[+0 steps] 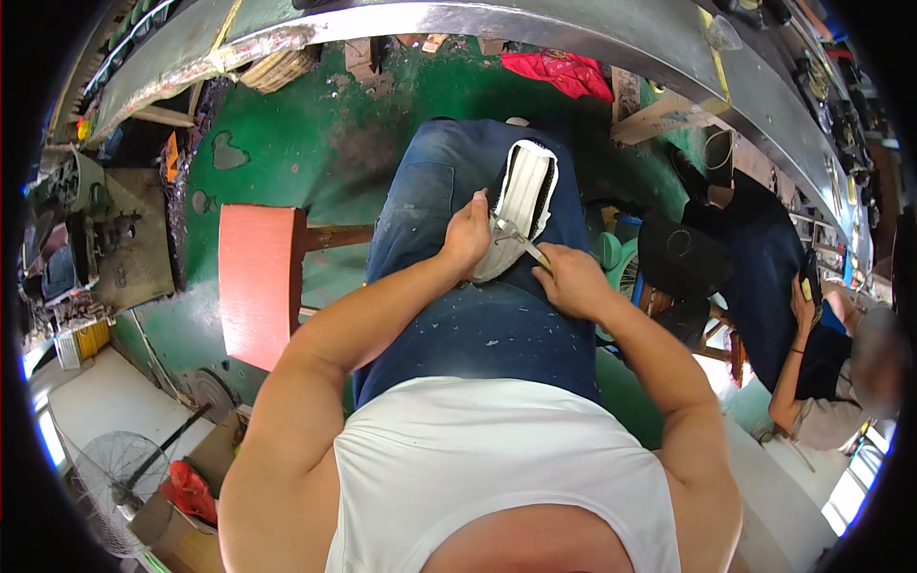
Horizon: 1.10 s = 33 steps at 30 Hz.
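On my lap, over a dark blue apron point(478, 329), lies an unfinished shoe point(523, 186) with its pale underside turned up. White edging runs round one end, with a dark gap along its right side. My left hand point(468, 234) is closed on the shoe's left side, thumb pointing up along it. In my right hand point(573, 280), closed round the handle, is a metal tool that looks like pincers point(514, 231). Its head touches the shoe near the grey end, close to my left fingers. Whether its jaws grip the material is too small to tell.
A metal-edged workbench point(420, 21) curves across the far side. To my left stands a reddish stool point(258, 282). Red cloth point(564, 74) lies on the green floor under the bench. At right, a co-worker point(764, 267) sits near a green fan point(626, 260).
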### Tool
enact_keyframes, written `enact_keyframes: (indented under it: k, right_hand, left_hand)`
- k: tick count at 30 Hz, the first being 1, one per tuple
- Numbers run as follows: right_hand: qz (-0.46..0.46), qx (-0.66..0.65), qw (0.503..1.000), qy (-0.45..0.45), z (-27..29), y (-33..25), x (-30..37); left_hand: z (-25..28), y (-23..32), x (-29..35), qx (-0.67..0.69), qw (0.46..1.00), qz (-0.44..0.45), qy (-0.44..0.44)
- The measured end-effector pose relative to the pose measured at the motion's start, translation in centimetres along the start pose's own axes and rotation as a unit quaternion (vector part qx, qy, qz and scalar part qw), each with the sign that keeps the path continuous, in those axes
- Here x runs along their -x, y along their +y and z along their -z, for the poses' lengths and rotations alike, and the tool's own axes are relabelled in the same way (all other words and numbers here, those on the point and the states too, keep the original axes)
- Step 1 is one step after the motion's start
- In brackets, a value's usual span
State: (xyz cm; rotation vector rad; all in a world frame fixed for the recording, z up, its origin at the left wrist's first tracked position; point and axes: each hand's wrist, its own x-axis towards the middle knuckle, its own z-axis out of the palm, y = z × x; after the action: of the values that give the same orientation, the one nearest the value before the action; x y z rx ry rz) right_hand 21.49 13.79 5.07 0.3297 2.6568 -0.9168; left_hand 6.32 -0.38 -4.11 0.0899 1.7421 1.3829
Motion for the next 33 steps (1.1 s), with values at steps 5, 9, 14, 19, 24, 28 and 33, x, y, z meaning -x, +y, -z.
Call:
enact_keyframes:
  k: [5,9,14,19,24,28,33]
  right_hand:
    - [-0.022,0.011,0.996,-0.08,3.2,0.6,-0.5]
    - [-0.013,0.108,0.991,0.075,3.0,0.5,-1.4]
    - [-0.048,0.058,0.991,0.109,0.9,3.5,-0.9]
    - [-0.226,-0.211,0.935,-0.175,6.1,4.1,-1.2]
    - [-0.026,-0.132,0.981,0.143,5.4,2.6,-2.2]
    - [-0.048,-0.018,0.996,0.077,1.9,4.7,-3.9]
    - [-0.126,-0.126,0.984,-0.008,3.3,4.7,-1.9]
  left_hand:
    - [-0.2,0.4,0.0,-0.226,0.959,-0.157,0.07]
    - [-0.3,0.8,0.6,-0.231,0.945,-0.226,0.041]
    - [0.5,1.1,0.5,-0.358,0.882,-0.306,-0.033]
    - [1.0,3.7,0.7,-0.462,0.843,-0.238,-0.139]
    - [0.5,6.2,0.8,-0.514,0.813,-0.206,-0.182]
    - [0.6,8.3,2.1,-0.605,0.751,-0.118,-0.238]
    - [2.8,2.9,4.5,-0.306,0.939,-0.082,-0.136]
